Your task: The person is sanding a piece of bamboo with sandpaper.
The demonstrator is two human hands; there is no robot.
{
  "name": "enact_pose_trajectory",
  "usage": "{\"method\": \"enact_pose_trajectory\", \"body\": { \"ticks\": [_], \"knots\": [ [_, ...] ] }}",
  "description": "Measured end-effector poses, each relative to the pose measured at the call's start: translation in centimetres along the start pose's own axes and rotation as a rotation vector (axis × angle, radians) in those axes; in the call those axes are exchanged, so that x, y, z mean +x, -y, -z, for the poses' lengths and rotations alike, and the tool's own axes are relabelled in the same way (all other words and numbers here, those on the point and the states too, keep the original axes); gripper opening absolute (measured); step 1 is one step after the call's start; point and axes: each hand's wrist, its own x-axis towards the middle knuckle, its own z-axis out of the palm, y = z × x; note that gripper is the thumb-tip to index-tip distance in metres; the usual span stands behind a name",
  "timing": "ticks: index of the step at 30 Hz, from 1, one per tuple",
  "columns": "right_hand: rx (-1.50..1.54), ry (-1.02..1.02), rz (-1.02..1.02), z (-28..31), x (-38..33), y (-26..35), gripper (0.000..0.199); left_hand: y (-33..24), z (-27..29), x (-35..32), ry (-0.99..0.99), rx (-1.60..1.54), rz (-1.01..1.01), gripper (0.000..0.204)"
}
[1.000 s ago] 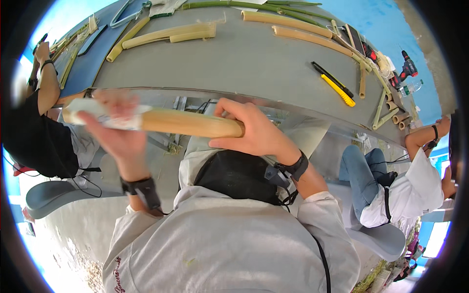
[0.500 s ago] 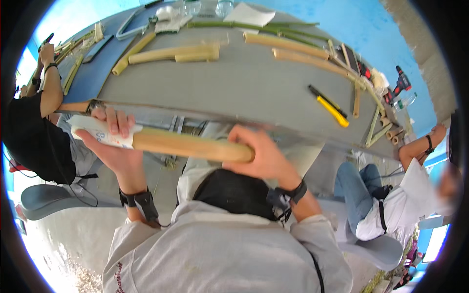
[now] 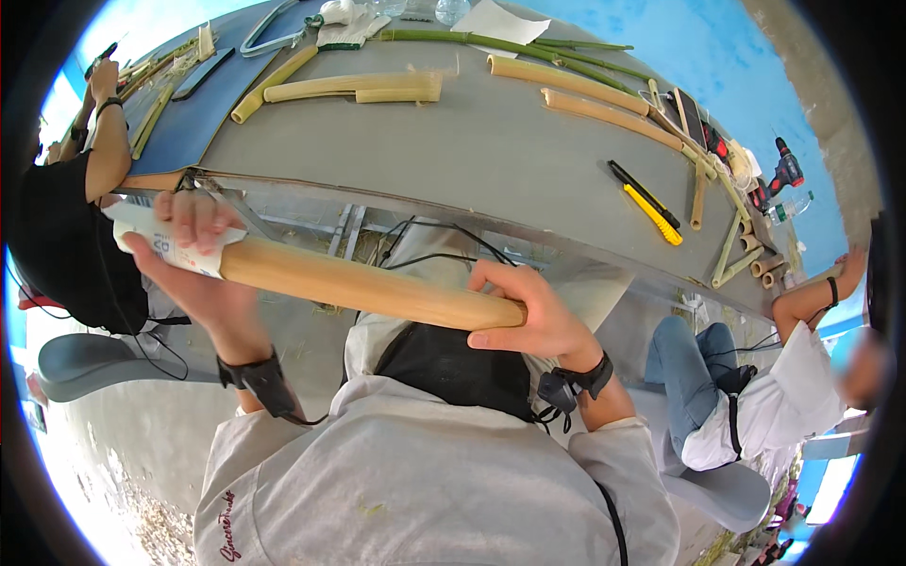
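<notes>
Across my lap, in front of the table edge, lies a smooth tan bamboo pole (image 3: 368,286), sloping slightly down to the right. My left hand (image 3: 196,250) is closed around its left part, with a white printed paper sheet (image 3: 151,236) wrapped between palm and bamboo. The sheet's kind cannot be made out, and it covers the pole's left end. My right hand (image 3: 530,316) grips the pole's right end, thumb below and fingers curled over the top.
On the grey table (image 3: 406,141) lie split bamboo pieces (image 3: 354,88), green stalks (image 3: 472,39), a yellow-and-black utility knife (image 3: 651,209) and white gloves (image 3: 344,21). A red-and-black drill (image 3: 784,168) stands at the far right. Co-workers sit left and right, one in black (image 3: 71,250), one in white (image 3: 769,401).
My hands have drawn apart, the left with the sheet moving left and the right moving right. More bare bamboo shows between them.
</notes>
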Motion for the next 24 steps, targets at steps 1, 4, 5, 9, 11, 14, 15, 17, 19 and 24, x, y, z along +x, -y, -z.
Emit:
{"method": "enact_pose_trajectory", "body": {
  "ticks": [1, 4, 5, 9, 11, 14, 15, 17, 19, 24],
  "knots": [
    [0.053, -0.019, 0.008, -0.1, 0.1, 0.0, 0.041, 0.0, -0.1, 0.0, -0.026, 0.075, 0.015, 0.047],
    [0.105, -0.039, 0.016, -0.6, 0.5, -0.4, 0.040, 0.0, -0.2, 0.0, -0.022, 0.137, -0.003, 0.046],
    [0.085, -0.043, 0.009, -0.7, 0.6, -0.6, 0.040, 0.0, -0.2, 0.0, -0.023, 0.199, -0.006, 0.046],
    [-0.151, -0.111, 0.146, -0.8, -0.2, -1.2, 0.040, -0.3, -0.2, 0.0, -0.185, 0.416, -0.148, 0.043],
    [-0.152, -0.176, 0.196, -1.0, -0.7, -1.2, 0.041, -0.3, -0.1, -0.1, -0.217, 0.480, -0.130, 0.041],
    [-0.177, -0.214, 0.257, -1.9, -0.2, -0.9, 0.041, 0.0, 0.2, -0.2, -0.190, 0.390, -0.064, 0.041],
    [-0.195, -0.221, 0.271, -2.2, 0.2, -0.8, 0.041, 0.2, 0.3, -0.2, -0.167, 0.346, -0.023, 0.042],
    [-0.121, -0.169, 0.220, -2.4, 0.9, -0.4, 0.040, 0.5, 0.5, -0.3, -0.141, 0.320, 0.019, 0.043],
    [-0.091, -0.116, 0.160, -2.0, 1.3, 0.0, 0.040, 0.6, 0.5, -0.4, -0.138, 0.368, 0.099, 0.044],
    [-0.129, 0.040, 0.039, 0.6, -0.2, 0.3, 0.038, -0.1, 0.4, -0.2, -0.185, 0.252, -0.058, 0.046]
  ]
}}
